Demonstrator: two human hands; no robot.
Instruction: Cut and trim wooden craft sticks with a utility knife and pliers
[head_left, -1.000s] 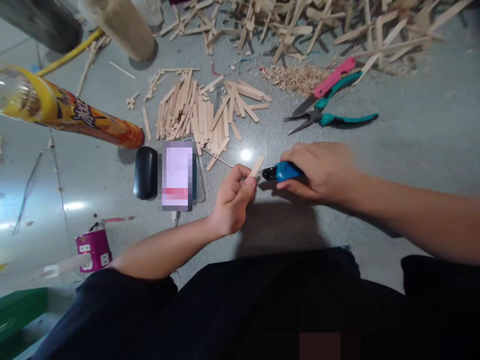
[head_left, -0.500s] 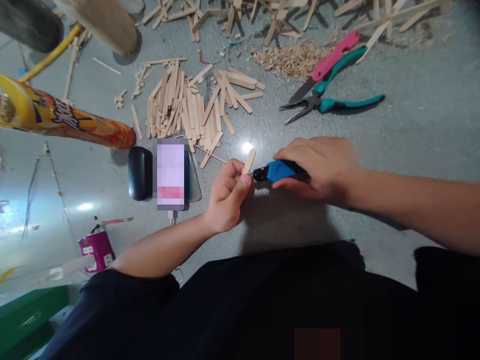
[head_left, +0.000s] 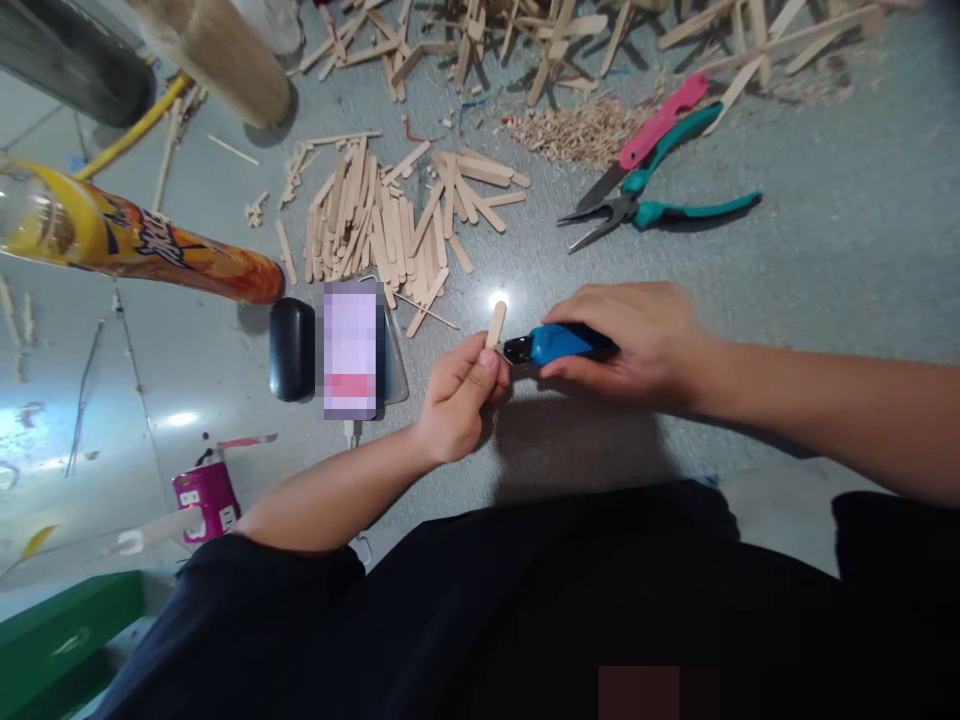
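My left hand [head_left: 459,400] pinches a short wooden craft stick [head_left: 496,324] upright between thumb and fingers, just above the grey floor. My right hand [head_left: 637,340] is wrapped round a blue tool with a black tip [head_left: 551,345]. That black tip touches the base of the stick beside my left thumb. Beyond my hands lies a heap of wooden craft sticks [head_left: 390,215].
A phone [head_left: 351,350] and a black case [head_left: 292,348] lie left of my hands. An orange tube can [head_left: 142,245] lies further left. Teal pliers [head_left: 660,210] and pink-handled cutters [head_left: 652,135] rest at the back right beside wood chips [head_left: 581,130]. A purple box [head_left: 204,495] sits near my left elbow.
The stick has turned from tilted right to nearly upright, and the blue tool's tip has closed in until it meets the stick's base. Both hands stay in much the same place.
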